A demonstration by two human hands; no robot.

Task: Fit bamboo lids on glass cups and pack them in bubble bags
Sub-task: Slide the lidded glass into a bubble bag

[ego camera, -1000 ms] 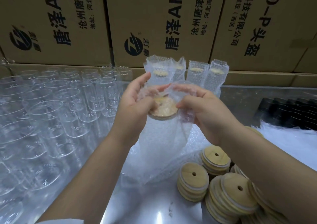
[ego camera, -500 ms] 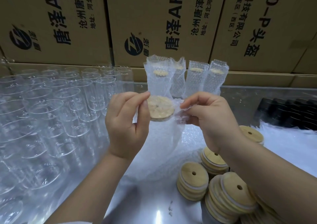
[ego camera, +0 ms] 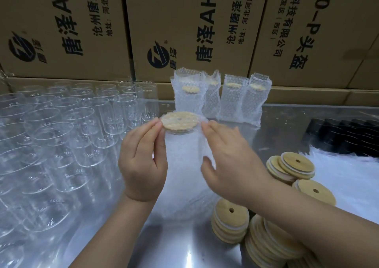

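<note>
A glass cup with a bamboo lid (ego camera: 180, 122) stands inside a bubble bag (ego camera: 184, 165) at the centre of the table. My left hand (ego camera: 143, 161) pinches the bag's top edge at the left rim of the lid. The straight fingers of my right hand (ego camera: 229, 161) lie against the bag's right side near the lid, its thumb spread lower down; that hand is motion-blurred. Several packed cups (ego camera: 233, 99) stand in bubble bags at the back. Stacks of loose bamboo lids (ego camera: 231, 220) lie at the lower right. Empty glass cups (ego camera: 82, 124) fill the left side.
Cardboard boxes (ego camera: 184, 32) form a wall behind the steel table (ego camera: 180, 247). Black items (ego camera: 348, 136) sit at the far right, with a white pile of bubble bags (ego camera: 348, 185) in front of them.
The bagged cup has moved away from me and stands more upright. My right hand has let go of its pinch on the bag's mouth and opened along the bag's side. My left hand keeps its pinch.
</note>
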